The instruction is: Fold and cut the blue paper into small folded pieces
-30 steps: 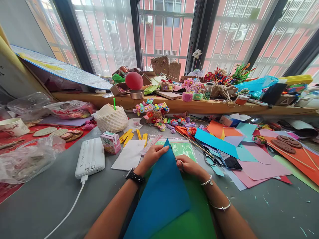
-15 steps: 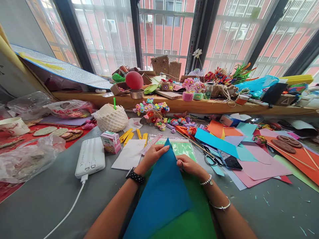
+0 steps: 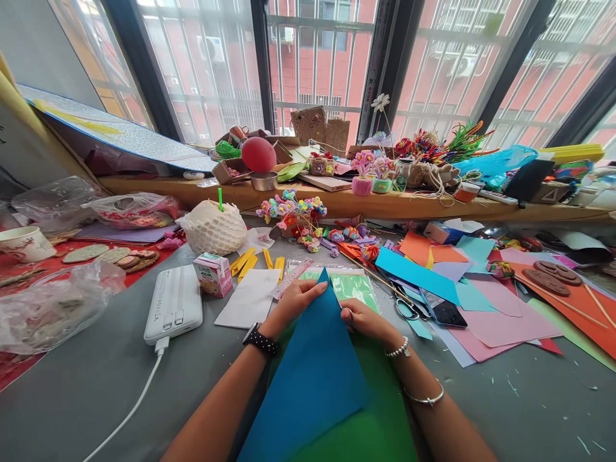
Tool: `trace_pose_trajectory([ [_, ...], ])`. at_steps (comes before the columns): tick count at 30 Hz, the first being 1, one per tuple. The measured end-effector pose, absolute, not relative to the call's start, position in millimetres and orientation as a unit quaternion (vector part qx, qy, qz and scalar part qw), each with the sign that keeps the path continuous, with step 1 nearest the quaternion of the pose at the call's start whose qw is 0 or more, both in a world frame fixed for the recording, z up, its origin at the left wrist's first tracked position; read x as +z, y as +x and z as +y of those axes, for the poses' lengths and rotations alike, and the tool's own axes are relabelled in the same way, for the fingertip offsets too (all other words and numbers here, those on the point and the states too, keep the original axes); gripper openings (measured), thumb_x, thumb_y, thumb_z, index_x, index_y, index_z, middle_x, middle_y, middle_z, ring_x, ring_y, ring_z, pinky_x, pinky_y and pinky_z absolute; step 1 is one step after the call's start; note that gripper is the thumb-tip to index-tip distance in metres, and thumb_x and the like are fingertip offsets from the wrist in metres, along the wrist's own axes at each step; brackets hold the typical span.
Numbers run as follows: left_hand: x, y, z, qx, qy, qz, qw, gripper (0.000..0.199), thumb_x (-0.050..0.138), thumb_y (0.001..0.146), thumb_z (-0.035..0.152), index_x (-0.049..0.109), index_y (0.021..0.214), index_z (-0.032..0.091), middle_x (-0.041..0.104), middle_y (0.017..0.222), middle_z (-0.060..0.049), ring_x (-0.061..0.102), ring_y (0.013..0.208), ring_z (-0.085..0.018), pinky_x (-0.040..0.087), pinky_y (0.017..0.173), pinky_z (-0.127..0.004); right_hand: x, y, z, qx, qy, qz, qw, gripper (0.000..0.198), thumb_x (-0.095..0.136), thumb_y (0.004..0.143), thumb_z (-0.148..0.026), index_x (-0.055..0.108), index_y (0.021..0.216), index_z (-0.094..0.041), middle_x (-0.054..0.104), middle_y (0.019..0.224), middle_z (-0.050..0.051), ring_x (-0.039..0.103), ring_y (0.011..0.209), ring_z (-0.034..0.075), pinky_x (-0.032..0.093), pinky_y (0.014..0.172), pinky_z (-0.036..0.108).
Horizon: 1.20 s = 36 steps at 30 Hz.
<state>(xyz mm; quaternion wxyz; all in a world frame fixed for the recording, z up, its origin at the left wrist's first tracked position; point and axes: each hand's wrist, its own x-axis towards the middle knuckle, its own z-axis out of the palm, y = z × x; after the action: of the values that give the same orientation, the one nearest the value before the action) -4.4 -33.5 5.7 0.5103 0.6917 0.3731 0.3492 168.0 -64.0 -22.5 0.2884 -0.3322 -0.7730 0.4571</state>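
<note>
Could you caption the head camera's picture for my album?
At a cluttered table, the left hand pinches a blue sheet near its tip, the right hand at its edge.

A craft workspace, with scattered coloured paper and artificial flowers.

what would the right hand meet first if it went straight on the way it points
The right hand would probably meet the blue paper first, if not already touching its edge; depth is unclear.
</note>
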Motion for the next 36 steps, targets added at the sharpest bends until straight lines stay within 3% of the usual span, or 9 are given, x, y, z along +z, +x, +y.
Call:
trace_pose_trajectory([
  [36,5.4,-2.5,-34.4,0.322,0.701,0.381,0.51,0.043,0.049,0.068,0.052,0.03,0.049,0.018,0.029,0.048,0.005,0.027,0.045,-0.007,0.018,0.04,-0.021,-19.2,167.3,-65.0,0.467,-0.351,-0.759,0.288,0.061,0.023,0.066,-0.075,0.038,0.056,-0.017,0.038,0.05,-0.004,0.035,0.045,0.008,0.028,0.043,0.023],
])
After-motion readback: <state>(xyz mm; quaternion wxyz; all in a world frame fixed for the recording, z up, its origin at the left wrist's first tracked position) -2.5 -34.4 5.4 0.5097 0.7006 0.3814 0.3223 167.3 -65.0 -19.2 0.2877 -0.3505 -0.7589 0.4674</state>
